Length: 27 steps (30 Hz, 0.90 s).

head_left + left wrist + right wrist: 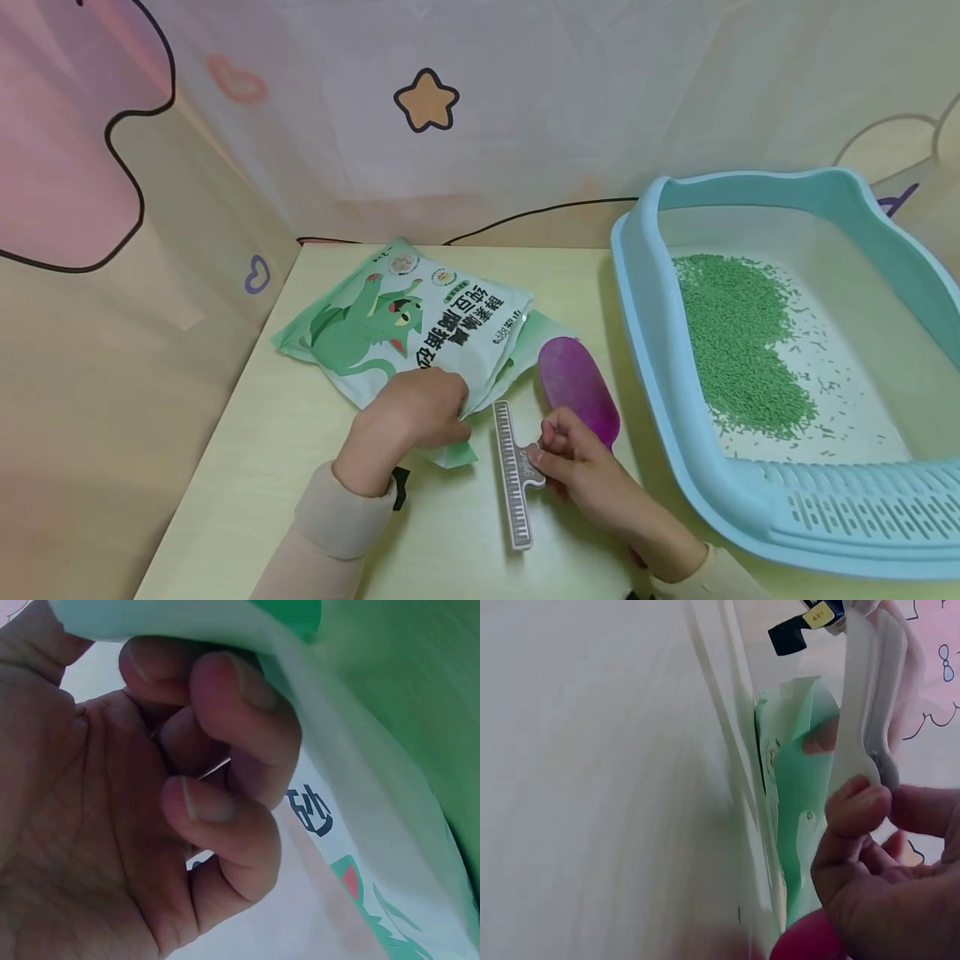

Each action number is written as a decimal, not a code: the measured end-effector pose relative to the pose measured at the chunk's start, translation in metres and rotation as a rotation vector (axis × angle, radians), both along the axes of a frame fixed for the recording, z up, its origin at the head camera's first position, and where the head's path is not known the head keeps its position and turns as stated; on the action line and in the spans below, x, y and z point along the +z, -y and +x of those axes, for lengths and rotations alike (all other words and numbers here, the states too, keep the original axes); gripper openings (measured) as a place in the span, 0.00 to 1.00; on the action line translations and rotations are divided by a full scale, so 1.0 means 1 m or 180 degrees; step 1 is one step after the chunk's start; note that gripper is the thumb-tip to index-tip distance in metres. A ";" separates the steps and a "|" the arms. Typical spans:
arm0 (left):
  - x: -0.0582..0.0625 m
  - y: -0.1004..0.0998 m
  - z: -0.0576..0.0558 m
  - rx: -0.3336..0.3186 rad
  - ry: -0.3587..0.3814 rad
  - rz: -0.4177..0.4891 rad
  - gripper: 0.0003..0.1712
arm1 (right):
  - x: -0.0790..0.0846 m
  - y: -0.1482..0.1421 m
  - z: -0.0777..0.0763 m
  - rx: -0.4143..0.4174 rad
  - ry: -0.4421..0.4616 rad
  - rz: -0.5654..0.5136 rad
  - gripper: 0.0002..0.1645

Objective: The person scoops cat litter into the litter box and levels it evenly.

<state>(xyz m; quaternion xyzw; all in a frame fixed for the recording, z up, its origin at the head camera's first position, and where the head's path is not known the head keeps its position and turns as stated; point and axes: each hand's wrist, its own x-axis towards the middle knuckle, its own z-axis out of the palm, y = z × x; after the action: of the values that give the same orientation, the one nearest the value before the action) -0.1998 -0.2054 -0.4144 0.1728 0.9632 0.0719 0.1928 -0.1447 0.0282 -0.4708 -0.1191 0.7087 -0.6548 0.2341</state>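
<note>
A white and green cat litter bag (420,321) with a green cat printed on it lies on the table. My left hand (412,417) grips the bag's near edge; in the left wrist view its curled fingers (247,727) hold the folded film (187,622). My right hand (592,479) pinches the handle of a long grey sealing clip (513,475) between thumb and fingertips. In the right wrist view the clip (874,682) is seen end-on, its two long bars close together. Just beyond the right hand lies a purple scoop (577,383), its handle hidden behind the hand.
A large light-blue litter box (645,308) stands on the right, with green pellets (735,342) heaped mostly on its left side. Printed cloth (525,125) hangs behind the table (262,467) and along its left side.
</note>
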 end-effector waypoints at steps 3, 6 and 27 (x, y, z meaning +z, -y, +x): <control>0.000 0.000 0.000 0.0030 0.0019 -0.0008 0.17 | -0.001 0.002 -0.001 0.0062 -0.0040 -0.0154 0.16; 0.000 -0.001 0.000 0.0044 0.0030 -0.0001 0.16 | -0.001 0.005 -0.001 0.0168 -0.0126 -0.0239 0.16; 0.004 0.001 0.001 0.0062 0.0184 0.0034 0.19 | -0.004 0.047 -0.018 -0.0504 0.0646 -0.0465 0.15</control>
<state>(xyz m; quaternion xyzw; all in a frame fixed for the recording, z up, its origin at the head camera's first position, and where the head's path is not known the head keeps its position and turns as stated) -0.1990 -0.2067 -0.4105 0.1622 0.9585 0.0839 0.2189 -0.1626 -0.0186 -0.4748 -0.0128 0.6390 -0.7298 0.2429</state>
